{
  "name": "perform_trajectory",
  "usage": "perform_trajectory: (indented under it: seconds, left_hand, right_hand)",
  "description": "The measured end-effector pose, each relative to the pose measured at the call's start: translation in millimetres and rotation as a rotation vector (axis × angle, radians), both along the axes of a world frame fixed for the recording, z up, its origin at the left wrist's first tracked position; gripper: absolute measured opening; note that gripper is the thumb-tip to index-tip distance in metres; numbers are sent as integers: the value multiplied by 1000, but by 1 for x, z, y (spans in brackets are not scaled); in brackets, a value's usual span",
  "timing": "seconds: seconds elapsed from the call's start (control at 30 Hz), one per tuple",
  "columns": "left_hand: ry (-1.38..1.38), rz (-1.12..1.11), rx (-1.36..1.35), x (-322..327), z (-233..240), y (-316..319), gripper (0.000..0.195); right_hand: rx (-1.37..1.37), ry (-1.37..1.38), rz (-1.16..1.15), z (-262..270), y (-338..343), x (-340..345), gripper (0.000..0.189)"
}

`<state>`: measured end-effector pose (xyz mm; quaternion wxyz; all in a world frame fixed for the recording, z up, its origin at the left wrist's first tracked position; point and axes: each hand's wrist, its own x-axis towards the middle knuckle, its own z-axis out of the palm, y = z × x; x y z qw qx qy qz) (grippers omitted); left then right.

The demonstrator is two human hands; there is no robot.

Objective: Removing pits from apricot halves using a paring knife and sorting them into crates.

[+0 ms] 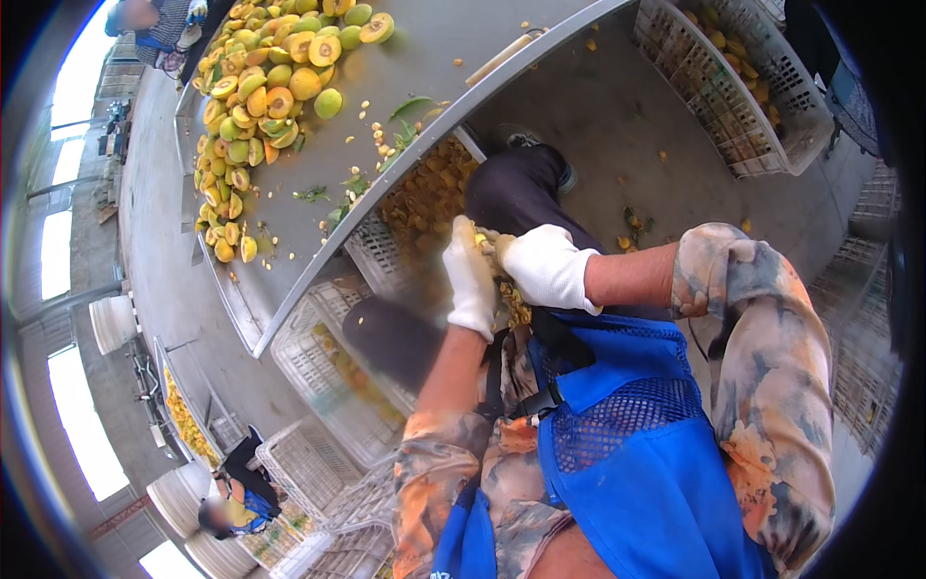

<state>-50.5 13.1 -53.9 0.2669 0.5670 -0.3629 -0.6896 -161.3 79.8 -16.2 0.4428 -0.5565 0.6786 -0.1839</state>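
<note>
My left hand (472,279), in a white knit glove with yellowed fingertips, is closed around a small yellow piece of fruit (480,237). Against it from the right presses my right hand (548,266), gloved the same way, its fingertips meeting the left ones; what lies between them is mostly hidden. Both hands are above my lap, over a plastic crate (372,250) of yellow fruit pieces (434,188). Beyond them, a metal-edged table (318,163) carries a heap of halved apricot-like fruit (278,101), some with pits, plus loose pale kernels or pits and green leaves (412,107).
A crate of fruit (731,108) stands on the floor at upper right. More crates (307,463) are at lower left, with stacked ones (857,311) at right. A wooden-handled tool (499,58) lies by the table edge. People work at upper left and lower left.
</note>
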Motion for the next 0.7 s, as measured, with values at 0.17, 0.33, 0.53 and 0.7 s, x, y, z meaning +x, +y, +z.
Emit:
perform_trajectory:
  seconds: [0.17, 0.33, 0.53, 0.7]
  left_hand:
    - [-181, -179, -76, -5, 12, -7, 36]
    - [-55, -121, -729, 5, -9, 11, 26]
    - [263, -118, -618, 14, 25, -9, 22]
    - [-34, -231, -1246, 21, 30, -8, 23]
  right_hand:
    - [-10, 198, 189, 4, -1, -5, 25]
    - [33, -136, 75, 28, -10, -10, 22]
    - [-85, -126, 45, 60, -24, -12, 29]
    - [-47, -764, 95, 77, -30, -14, 26]
